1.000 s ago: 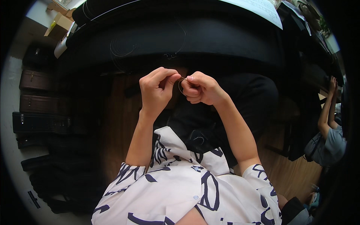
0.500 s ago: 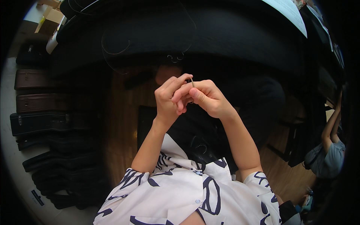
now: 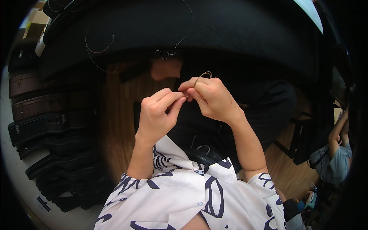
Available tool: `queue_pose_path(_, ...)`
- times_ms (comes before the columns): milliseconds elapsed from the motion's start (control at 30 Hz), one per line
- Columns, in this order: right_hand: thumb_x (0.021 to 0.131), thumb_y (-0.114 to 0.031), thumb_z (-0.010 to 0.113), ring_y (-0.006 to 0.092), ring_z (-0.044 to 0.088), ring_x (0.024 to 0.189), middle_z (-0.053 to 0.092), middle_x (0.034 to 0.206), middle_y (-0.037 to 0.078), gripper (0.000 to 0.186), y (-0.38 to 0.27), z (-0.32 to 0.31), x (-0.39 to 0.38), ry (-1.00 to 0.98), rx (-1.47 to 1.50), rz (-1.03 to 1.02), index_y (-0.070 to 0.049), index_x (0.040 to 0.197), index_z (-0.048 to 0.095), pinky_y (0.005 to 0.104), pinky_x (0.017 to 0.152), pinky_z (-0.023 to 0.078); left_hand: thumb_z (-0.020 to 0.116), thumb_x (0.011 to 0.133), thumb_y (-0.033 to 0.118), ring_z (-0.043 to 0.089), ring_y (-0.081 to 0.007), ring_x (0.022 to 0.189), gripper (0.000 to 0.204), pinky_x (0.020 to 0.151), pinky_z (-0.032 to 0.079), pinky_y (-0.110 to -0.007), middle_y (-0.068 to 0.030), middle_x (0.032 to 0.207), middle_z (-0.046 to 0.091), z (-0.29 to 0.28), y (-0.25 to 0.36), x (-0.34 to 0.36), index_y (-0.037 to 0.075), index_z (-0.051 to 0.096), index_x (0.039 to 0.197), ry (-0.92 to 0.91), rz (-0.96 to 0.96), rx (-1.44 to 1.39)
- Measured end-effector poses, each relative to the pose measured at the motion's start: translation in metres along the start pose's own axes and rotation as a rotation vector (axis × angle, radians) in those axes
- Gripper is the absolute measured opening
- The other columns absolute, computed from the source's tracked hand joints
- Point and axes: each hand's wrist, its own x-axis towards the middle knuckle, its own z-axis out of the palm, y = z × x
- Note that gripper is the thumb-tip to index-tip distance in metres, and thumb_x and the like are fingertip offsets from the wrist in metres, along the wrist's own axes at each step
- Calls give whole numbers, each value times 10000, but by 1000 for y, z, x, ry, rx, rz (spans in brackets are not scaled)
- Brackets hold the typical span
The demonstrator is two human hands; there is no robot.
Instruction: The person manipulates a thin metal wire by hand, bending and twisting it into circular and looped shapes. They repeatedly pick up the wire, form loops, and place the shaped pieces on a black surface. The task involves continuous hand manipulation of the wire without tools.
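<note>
Item: thin wire loop (image 3: 202, 75), pinched in right hand (image 3: 213, 98) grip, arching above fingertips. Left hand (image 3: 156, 115) grip clenched, touching right at thumb. Behind: black curved surface (image 3: 230, 30) w/ loose wire coils (image 3: 165, 53). Left: dark cases (image 3: 42, 119) on floor.

At the upper left edge of my view sits a tan cardboard box (image 3: 36, 17), rectangular, partly cut off by the rim. At the lower left, a small dark rectangular label (image 3: 43, 203) lies flat on the pale floor (image 3: 15, 168), its markings too small to tell.
</note>
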Motion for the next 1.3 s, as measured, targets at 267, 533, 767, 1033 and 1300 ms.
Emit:
queue_pose_path(267, 853, -48, 665, 291, 677, 647, 688, 763, 129, 80, 3, -7, -6, -51, -325, -15, 16, 805, 664, 361, 577, 534, 686, 899, 67, 505, -161, 537, 107, 516, 376, -297, -92, 643, 566, 22, -25, 4, -13, 672, 829, -194, -114, -248)
queue_pose_path(533, 915, -97, 632, 340, 670, 632, 648, 670, 176, 246, 16, -6, -11, -284, -549, 241, 15, 696, 640, 402, 603, 539, 799, 870, 248, 357, -69, 504, 382, 471, 276, -301, -11, 494, 425, 57, -182, -47, -15, 601, 675, 141, -334, -136)
queue_pose_path(767, 983, -167, 559, 331, 488, 486, 461, 528, 143, 381, 12, -2, -14, -421, -175, 219, 6, 644, 540, 422, 525, 403, 637, 992, 171, 442, -95, 577, 238, 524, 303, -258, -23, 678, 554, -3, -97, -9, 2, 670, 828, 139, 24, -220)
queue_pose_path(1033, 1069, -313, 445, 165, 369, 440, 368, 511, 34, 529, 9, -7, -11, -326, 445, 58, -54, 609, 416, 327, 459, 307, 625, 1003, 192, 442, -67, 603, 194, 535, 319, -235, 7, 694, 534, 21, -49, -6, 33, 734, 976, 230, 23, -397)
queue_pose_path(1300, 1040, -225, 514, 151, 470, 489, 537, 567, 31, 430, 7, -6, -13, -222, 740, 19, -43, 652, 555, 289, 496, 380, 585, 993, 41, 501, -79, 627, 168, 547, 368, -238, -9, 707, 535, 62, -35, -1, 54, 731, 1075, 306, -102, -496)
